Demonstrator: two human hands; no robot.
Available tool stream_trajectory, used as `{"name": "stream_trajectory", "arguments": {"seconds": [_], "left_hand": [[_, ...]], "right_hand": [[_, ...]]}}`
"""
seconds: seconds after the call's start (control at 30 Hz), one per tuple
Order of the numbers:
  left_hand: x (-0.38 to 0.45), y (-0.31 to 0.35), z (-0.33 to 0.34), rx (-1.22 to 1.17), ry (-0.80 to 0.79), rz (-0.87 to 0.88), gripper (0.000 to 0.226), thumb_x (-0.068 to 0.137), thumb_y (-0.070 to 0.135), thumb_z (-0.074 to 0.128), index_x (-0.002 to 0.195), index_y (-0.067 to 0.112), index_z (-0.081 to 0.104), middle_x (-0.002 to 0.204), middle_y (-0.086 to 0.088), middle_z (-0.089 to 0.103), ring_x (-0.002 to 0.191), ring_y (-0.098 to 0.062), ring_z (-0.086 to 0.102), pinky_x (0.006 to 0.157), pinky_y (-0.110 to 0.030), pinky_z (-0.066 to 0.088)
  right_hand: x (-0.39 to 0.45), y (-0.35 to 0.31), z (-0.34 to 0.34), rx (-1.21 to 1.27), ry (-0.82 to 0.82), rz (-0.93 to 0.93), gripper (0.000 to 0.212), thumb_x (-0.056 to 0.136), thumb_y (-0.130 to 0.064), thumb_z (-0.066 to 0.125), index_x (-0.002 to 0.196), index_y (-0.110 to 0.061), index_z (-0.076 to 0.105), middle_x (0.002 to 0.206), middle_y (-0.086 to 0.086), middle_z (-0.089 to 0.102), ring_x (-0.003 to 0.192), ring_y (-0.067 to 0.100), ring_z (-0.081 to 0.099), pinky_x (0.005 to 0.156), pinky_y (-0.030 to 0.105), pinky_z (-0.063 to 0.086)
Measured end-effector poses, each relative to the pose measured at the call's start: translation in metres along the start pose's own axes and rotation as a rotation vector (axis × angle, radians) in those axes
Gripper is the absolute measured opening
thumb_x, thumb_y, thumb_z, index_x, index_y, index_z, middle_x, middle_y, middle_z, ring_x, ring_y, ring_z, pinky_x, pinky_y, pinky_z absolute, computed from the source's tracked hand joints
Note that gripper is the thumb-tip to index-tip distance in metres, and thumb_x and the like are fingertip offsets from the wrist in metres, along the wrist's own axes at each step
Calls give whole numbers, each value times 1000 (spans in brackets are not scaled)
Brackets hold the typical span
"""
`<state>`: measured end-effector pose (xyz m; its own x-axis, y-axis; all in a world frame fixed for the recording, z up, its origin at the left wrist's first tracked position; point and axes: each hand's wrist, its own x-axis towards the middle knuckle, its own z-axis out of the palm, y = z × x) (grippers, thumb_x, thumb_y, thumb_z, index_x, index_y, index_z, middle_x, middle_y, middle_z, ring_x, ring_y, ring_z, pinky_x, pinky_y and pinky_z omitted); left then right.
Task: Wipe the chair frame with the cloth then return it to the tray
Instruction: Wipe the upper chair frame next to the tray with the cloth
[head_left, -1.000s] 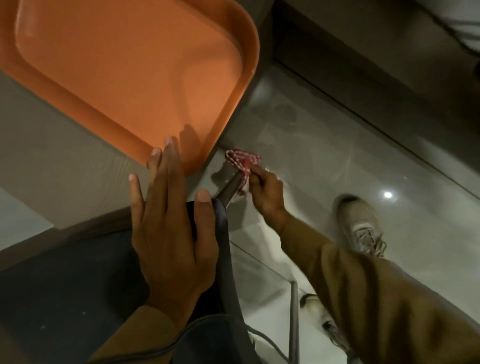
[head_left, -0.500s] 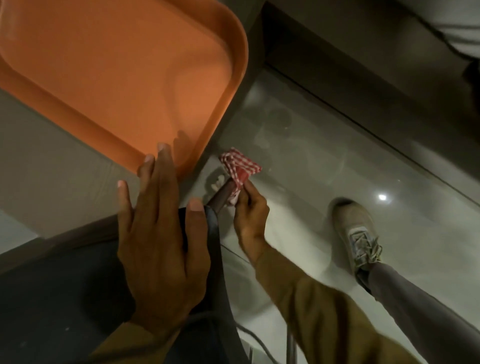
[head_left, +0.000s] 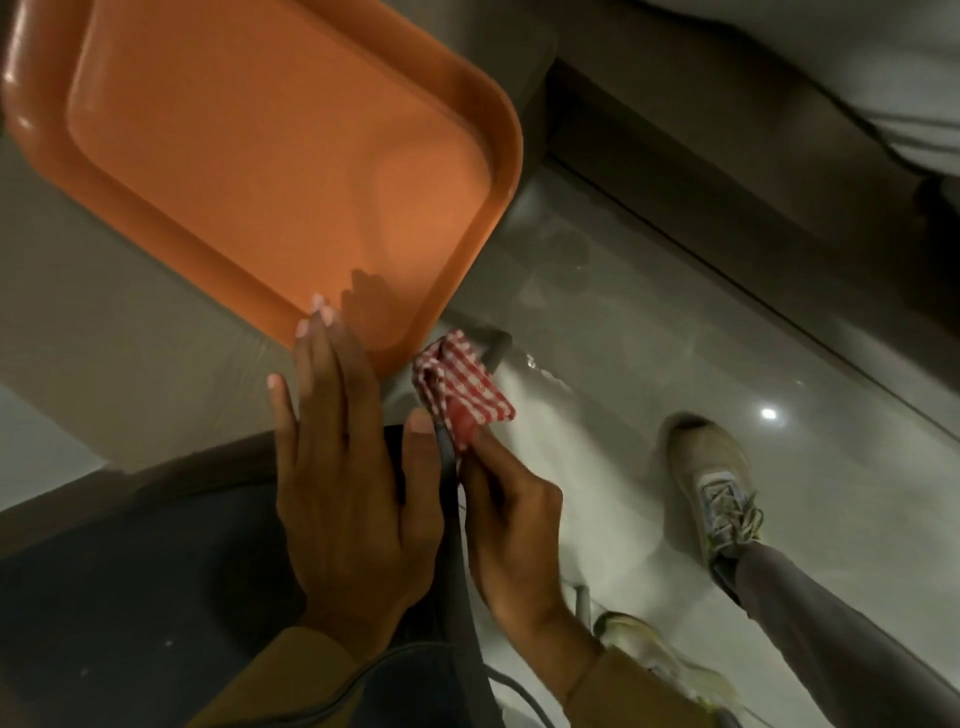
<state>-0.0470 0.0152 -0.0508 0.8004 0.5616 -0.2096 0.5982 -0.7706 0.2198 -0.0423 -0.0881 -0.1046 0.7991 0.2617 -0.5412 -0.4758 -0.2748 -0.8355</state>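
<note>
A red and white checked cloth (head_left: 462, 387) is folded over the chair's metal frame leg (head_left: 496, 348), just right of the seat corner. My right hand (head_left: 511, 525) grips the cloth's lower end from below. My left hand (head_left: 348, 467) lies flat, fingers apart, on the dark chair seat (head_left: 156, 587), its fingertips reaching the near corner of the orange tray (head_left: 270, 156). The tray is empty and sits on a grey table, its corner overhanging the edge.
The grey table (head_left: 104, 364) fills the left side. Glossy floor tiles (head_left: 649, 338) lie to the right, with my two shoes (head_left: 711, 483) on them. A thin cable (head_left: 519, 686) trails down beside the seat edge. A dark skirting strip (head_left: 727, 218) runs along the back.
My right hand has drawn the cloth up along the frame leg toward the seat corner. The view has shifted closer. My left hand stays flat on the seat.
</note>
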Motion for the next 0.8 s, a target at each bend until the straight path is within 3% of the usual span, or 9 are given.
{"name": "stream_trajectory", "arguments": {"seconds": [0.1,0.17,0.23,0.33,0.43,0.53,0.6,0.67,0.8], "left_hand": [[0,0,0,2,1,4,76,112,52,15,171,4,16,183,-9,14,171,-20,9,142,-42,5],[-1,1,0,-2,-6,8,76,112,50,16,171,3,17,183,-9,15,171,-20,10,142,-44,6],[-1,1,0,-16,-16,11,76,112,52,14,171,5,18,183,-8,16,171,-18,10,142,-43,5],[0,1,1,-28,-30,5,74,112,50,16,171,6,18,183,-6,18,171,-17,11,142,-45,5],[-1,2,-1,-33,-38,-9,73,111,48,18,171,6,19,182,-6,20,171,-18,14,141,-49,7],[0,4,-3,-36,-50,-25,74,112,51,15,171,7,20,181,-6,23,170,-20,17,142,-46,6],[0,4,-2,-19,-52,-9,75,112,53,13,171,6,20,181,-9,25,170,-23,20,142,-45,6],[0,1,-2,-9,-43,4,75,114,52,14,170,4,22,180,-11,26,169,-25,23,142,-44,6],[1,0,-3,-25,-26,11,72,115,50,14,171,5,22,180,-9,27,169,-23,23,142,-42,5]], "right_hand": [[33,33,9,14,41,138,53,104,11,47,118,-31,78,107,4,83,100,12,74,88,20,55],[68,66,18,-50,55,265,39,104,6,49,127,-13,74,102,19,81,92,30,76,75,24,51],[105,84,18,-178,42,305,35,105,0,48,132,-5,70,112,15,78,106,40,73,81,17,48],[129,88,16,-274,-82,362,37,106,-5,46,135,-11,68,129,20,72,121,38,66,104,32,52],[110,63,6,-217,-93,335,33,107,-4,48,129,-8,72,121,21,77,112,39,71,92,24,55],[48,14,-17,-135,-176,156,33,105,-5,51,124,-18,75,107,12,82,99,36,76,83,46,63],[14,-16,-27,-11,-228,60,38,106,-12,53,132,-32,70,114,-10,81,105,15,78,88,30,65],[8,-22,-26,25,-216,58,40,106,-11,56,128,-40,71,115,-14,80,105,6,77,89,20,62],[45,17,-12,-87,-166,109,32,104,1,55,127,-12,75,106,3,82,89,6,75,81,12,57]]}}
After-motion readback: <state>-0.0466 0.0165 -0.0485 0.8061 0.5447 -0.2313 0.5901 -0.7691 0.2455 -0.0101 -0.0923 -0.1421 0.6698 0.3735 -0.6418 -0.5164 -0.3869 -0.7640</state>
